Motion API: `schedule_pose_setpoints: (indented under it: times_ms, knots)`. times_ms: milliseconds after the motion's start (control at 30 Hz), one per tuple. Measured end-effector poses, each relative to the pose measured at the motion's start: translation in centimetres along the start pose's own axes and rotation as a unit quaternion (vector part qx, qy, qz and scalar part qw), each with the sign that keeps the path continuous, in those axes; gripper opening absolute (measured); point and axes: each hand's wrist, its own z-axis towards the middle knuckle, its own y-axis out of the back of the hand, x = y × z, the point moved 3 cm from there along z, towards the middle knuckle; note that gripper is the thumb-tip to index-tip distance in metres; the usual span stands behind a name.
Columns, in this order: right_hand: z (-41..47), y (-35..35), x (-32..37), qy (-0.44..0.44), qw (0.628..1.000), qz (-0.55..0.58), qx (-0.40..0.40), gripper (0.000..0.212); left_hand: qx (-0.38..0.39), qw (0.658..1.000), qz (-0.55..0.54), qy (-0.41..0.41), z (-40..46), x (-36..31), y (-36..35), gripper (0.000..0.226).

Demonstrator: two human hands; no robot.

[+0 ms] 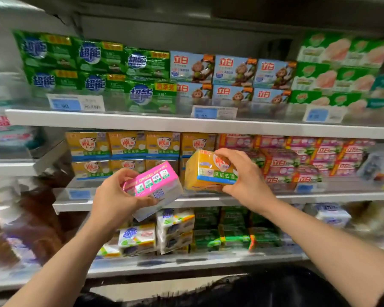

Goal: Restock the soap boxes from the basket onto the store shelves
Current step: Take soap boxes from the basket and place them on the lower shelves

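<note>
Pink-white soap box [153, 185] w/ green panels; yellow soap box [206, 171] w/ blue strip, red-white shield.

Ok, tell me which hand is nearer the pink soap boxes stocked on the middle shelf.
Right. The right hand, gripping a yellow soap box, is just left of the pink soap boxes; the left hand, holding a pink box, is farther left.

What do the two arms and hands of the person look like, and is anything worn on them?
Both forearms are bare as far as the picture shows them. No sleeve, glove, watch, bracelet or ring can be seen on the left hand or on the right hand. The fingernails look short and plain, though the picture is slightly blurred. Something dark shows at the bottom right corner beside the right arm; it cannot be told whether it is a sleeve.
</note>
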Motion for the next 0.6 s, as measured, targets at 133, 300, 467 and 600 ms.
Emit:
schedule_pose_setpoints:
  times_ms: [133,300,467,600]
  knots:
    - [2.3,-2.2,-0.4,0.014,0.999,-0.036,-0.019,0.075,-0.036,0.999,-0.010,0.009,1.2,0.2,-0.2,0.059]
    - [5.4,-2.9,-0.8,0.017,0.998,-0.056,-0.029,0.069,-0.063,0.995,-0.062,0.034,2.7,0.1,-0.9,0.060]
    - [6.7,-3.2,-1.6,-0.034,0.992,-0.111,-0.040,0.040,-0.073,0.994,-0.062,0.052,3.5,0.5,-1.4,0.059]
    - [6.0,-3.8,-1.9,-0.056,0.982,-0.165,-0.074,0.028,-0.060,0.996,-0.051,0.050,3.5,0.5,-1.8,0.058]
